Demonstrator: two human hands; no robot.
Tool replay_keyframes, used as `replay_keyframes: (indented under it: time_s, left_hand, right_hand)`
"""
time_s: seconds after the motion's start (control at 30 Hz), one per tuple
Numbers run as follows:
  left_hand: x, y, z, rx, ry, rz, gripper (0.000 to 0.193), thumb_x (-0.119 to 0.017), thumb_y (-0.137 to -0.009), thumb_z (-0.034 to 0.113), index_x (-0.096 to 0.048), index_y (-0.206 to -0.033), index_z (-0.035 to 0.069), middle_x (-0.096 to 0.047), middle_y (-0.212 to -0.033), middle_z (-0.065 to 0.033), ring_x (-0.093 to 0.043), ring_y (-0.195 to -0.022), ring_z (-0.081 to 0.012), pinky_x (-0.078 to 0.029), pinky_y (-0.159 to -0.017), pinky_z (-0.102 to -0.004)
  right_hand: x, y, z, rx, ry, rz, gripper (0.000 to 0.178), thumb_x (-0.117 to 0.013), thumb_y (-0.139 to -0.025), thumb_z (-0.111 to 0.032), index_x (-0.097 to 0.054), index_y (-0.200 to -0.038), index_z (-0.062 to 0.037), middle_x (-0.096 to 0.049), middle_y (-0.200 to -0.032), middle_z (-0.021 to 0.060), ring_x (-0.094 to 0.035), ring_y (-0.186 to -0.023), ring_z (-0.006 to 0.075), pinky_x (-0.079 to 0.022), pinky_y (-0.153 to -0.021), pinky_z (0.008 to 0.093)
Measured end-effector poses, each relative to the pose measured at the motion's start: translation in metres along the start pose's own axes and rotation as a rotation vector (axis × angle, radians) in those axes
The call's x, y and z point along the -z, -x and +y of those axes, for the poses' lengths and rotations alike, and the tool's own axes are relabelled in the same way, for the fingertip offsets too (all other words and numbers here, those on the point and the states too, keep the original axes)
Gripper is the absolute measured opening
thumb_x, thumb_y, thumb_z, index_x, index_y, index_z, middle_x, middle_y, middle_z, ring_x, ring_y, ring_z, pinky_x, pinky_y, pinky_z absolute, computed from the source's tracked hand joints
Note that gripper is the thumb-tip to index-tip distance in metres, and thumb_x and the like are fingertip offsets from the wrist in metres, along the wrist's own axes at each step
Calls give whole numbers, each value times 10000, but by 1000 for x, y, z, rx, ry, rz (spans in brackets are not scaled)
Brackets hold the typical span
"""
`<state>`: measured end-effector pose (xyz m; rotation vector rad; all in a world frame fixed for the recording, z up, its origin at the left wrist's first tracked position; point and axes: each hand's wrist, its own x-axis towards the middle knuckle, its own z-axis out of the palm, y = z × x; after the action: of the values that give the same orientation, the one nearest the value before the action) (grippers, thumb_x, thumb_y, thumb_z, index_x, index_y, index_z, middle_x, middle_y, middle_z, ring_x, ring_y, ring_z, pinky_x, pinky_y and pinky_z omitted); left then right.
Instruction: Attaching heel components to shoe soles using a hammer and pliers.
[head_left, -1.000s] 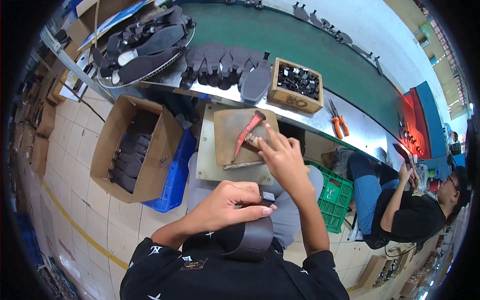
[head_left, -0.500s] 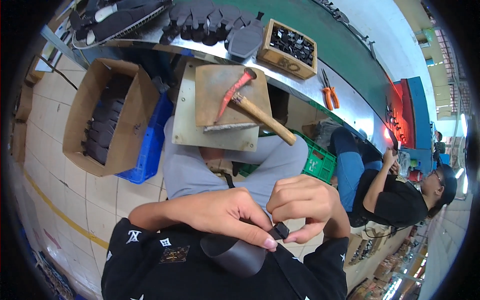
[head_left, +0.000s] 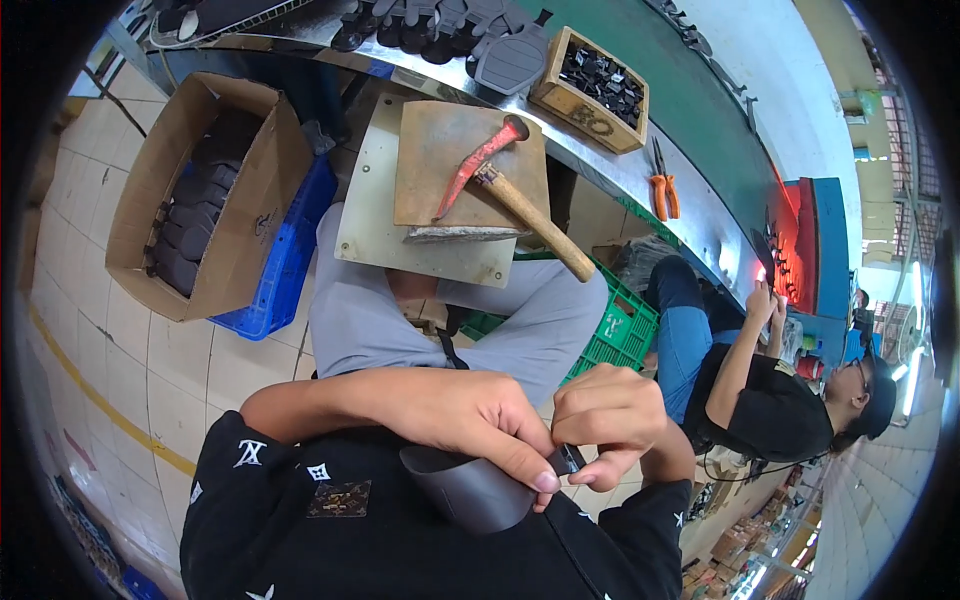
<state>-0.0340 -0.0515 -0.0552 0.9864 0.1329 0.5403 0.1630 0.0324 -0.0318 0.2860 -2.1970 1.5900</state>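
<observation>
Close to my body, my left hand [head_left: 475, 420] pinches a wide black strap [head_left: 475, 497] between thumb and fingers. The strap curls in a loop below that hand. My right hand [head_left: 612, 420] is closed beside it, its thumb and bent fingers at a small black buckle-like piece [head_left: 571, 459] by the strap's end. Fingers partly cover this piece, so I cannot tell whether the strap passes through it. Beyond my hands, a hammer with a red head [head_left: 478, 168] and wooden handle [head_left: 540, 225] lies on a brown board [head_left: 425, 150].
Under the board is a pale plate [head_left: 370, 225] over my lap. A cardboard box [head_left: 250, 190] of dark soles stands left on a blue crate [head_left: 290, 270]. The bench holds a wooden box [head_left: 585, 120] of small black pieces and orange-handled pliers [head_left: 664, 190]. A co-worker [head_left: 770, 400] sits right.
The view has shifted a little, so the bench and boxes sit higher. The small black piece is turned and shows less between my fingers. Both hands stay together at the strap's end.
</observation>
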Motion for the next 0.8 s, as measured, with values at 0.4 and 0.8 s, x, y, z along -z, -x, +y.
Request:
replay_keyframes:
  time_s: [0.4, 0.8]
  left_hand:
    - [-12, 13, 3, -67, -462, 400, 282, -691, -923, 255, -707, -853, -17, -570, -598, -99, -508, -500, -150, -358, -490, -317]
    - [34, 23, 38, -98, -786, 818, 231, -689, -891, 222, -727, -1005, 24, -604, -848, -49, -590, -894, -166, -457, -804, -317]
  right_hand:
    - [20, 7, 19, -103, 58, -73, 507, -764, -798, -448, -647, -963, 16, -652, -887, 131, -635, -667, 259, -511, -575, 336]
    - [20, 151, 101, -718, 176, 1051, 345, -464, -1049, -252, -638, -932, 22, -631, -733, 49, -546, -573, 92, -427, -510, 235]
